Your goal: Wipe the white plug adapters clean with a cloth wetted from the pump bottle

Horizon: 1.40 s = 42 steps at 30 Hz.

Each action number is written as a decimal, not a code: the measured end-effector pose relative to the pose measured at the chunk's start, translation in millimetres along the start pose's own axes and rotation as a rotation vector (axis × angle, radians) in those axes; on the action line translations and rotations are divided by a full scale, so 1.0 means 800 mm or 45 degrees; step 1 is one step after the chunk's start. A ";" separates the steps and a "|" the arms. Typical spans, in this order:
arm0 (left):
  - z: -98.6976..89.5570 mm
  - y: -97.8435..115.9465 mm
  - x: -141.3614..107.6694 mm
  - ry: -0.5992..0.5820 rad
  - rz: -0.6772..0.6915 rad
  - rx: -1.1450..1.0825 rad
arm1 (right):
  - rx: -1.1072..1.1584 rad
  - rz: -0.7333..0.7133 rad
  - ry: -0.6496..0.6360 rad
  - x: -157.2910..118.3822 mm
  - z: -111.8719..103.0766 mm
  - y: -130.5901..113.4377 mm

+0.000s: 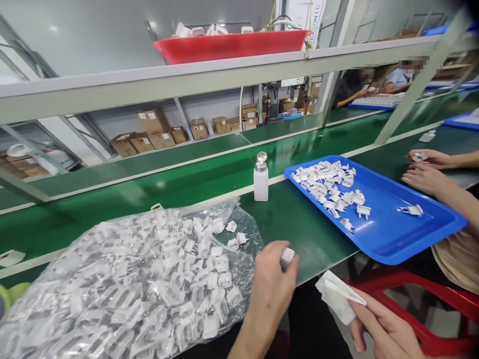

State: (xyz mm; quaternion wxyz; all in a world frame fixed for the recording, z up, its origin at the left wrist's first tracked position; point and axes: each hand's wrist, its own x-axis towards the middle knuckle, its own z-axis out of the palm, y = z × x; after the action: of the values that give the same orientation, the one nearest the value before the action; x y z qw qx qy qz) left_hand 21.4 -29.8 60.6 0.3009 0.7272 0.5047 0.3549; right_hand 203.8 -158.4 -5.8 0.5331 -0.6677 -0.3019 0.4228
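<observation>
My left hand (272, 279) pinches a small white plastic plug piece (288, 256) between thumb and fingers, above the green table edge. In my right hand (385, 324) is a folded white cloth or wipe (339, 295), gripped between the fingers and held apart from the plug piece. Left of my left hand lies a clear plastic bag (252, 227) with many white plug pieces (164, 279) in and on it. Ahead stands a white pump bottle (261, 183) with a metal lid tipped up. To the right, a blue tray (389, 249) holds white plug pieces with pins (325, 182).
A co-worker's hands (430, 172) hold a white piece beyond the tray's right side. A red stool (419, 304) stands under the table edge. Overhead, a shelf (209, 75) carries a red tray (232, 47). Cardboard boxes (153, 124) and other people are across the green conveyor (187, 174).
</observation>
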 end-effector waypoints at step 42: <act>0.034 -0.066 -0.009 -0.146 0.238 0.005 | -0.759 -0.841 -0.075 0.022 0.117 0.034</act>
State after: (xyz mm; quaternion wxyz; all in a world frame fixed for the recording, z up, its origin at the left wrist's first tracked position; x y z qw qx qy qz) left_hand 14.5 -22.2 1.9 0.2934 0.7907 0.4174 0.3383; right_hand 127.5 -106.9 -43.1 0.4149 -0.6477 -0.6228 0.1431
